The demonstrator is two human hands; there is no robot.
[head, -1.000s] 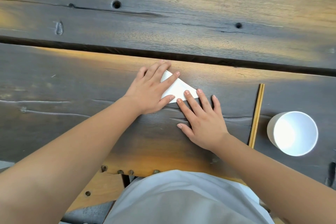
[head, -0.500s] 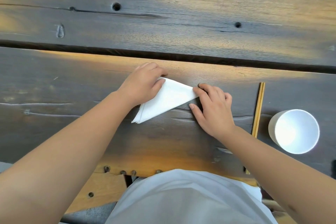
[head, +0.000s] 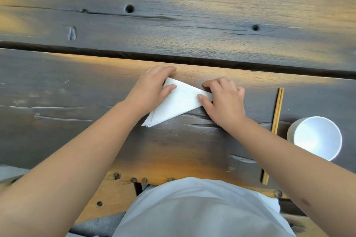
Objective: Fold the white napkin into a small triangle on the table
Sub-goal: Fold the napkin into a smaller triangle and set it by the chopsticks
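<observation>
While the left hand [head: 152,90] curls over the far left corner of the white napkin [head: 179,102], its thumb lies flat on top of the paper and its fingers bend down over the far edge, so the grip there is a narrow pinch on the corner. At the opposite end, the right hand [head: 224,102] holds the right tip of the napkin, thumb pressed on the upper face and fingers curled behind it on the far side, a tight grip on that point. Between the two hands the napkin is already folded into a triangle of several layers, stretched flat on the dark wooden table [head: 96,136]; its third point reaches toward the person and to the left, where the stacked edges show slightly fanned beside the left forearm. It sits on the near plank, just short of the dark gap [head: 231,65] that divides the table's two boards. To the right, well apart from the napkin, a pair of wooden chopsticks [head: 277,113] lies lengthwise, partly crossed by the right forearm. Just beyond them stands a white cup [head: 317,137], upright with its open mouth facing up. At the near edge, the person's white garment [head: 202,211] fills the lower middle.
</observation>
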